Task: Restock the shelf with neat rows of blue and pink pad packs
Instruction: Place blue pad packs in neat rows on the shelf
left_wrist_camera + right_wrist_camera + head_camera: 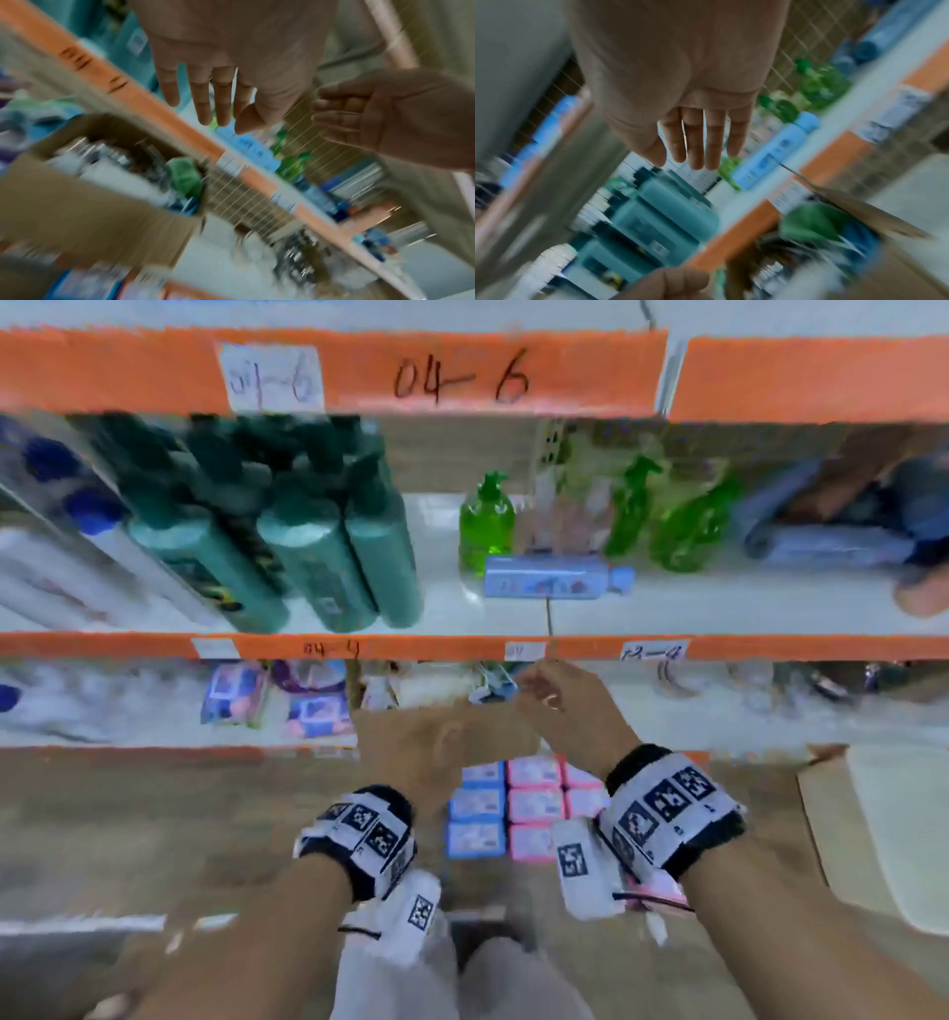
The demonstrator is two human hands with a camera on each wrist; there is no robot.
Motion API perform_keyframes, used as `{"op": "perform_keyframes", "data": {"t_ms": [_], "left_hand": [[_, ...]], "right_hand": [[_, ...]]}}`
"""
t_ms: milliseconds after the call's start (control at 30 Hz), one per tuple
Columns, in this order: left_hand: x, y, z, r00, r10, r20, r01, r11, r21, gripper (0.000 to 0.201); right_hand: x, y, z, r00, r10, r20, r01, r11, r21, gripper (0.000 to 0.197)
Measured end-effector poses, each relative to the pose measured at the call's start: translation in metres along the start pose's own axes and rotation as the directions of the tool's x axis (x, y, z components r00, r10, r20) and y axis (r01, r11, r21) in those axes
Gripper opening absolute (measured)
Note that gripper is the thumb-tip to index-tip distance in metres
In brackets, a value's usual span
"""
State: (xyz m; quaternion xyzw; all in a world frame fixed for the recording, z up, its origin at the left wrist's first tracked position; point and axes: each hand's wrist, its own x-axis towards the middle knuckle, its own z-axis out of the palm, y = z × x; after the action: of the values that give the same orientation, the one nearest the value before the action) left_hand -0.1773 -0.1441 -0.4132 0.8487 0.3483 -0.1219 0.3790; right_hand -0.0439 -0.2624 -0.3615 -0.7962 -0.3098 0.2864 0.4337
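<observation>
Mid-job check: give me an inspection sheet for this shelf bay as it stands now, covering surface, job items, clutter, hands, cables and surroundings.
Surface: white shelf boards with orange front rails; the middle board has bare patches.
Job's things: blue pad packs and pink pad packs sit in rows on the bottom level.
Clutter: a cardboard box of mixed goods sits on the level above the packs; a blue bottle lies on its side.
Hands: left hand and right hand both have straight fingers and hold nothing.
Cables: nothing seen.
Surroundings: teal bottles and green pump bottles on the middle shelf; wire mesh behind.
</observation>
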Motion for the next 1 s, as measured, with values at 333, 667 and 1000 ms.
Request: {"op": "perform_keyframes", "data": {"t_ms": [333,667,1000], "left_hand": [[0.072,-0.188,0.226,0.884,-0.274,0.378,0.214,0.957,0.193,0.056],[0.180,-0.328,0.396,0.909,-0.334,0.249,0.267,0.926,0.266,0.083],[0.221,-0.358,0.468,0.987,-0.142,0.075,0.104,0.920,0.377,0.115]], "right_hand": [[-0.026,0.277,0.178,0.870,0.431,0.238,-0.376,0.894,-0.244,0.021],[0.021,0.480,0.299,0.832,0.497,0.248,-0.396,0.843,-0.363,0.030],[0.075,0.553,0.303,0.920,0.361,0.154,-0.242,0.830,-0.503,0.046]]}}
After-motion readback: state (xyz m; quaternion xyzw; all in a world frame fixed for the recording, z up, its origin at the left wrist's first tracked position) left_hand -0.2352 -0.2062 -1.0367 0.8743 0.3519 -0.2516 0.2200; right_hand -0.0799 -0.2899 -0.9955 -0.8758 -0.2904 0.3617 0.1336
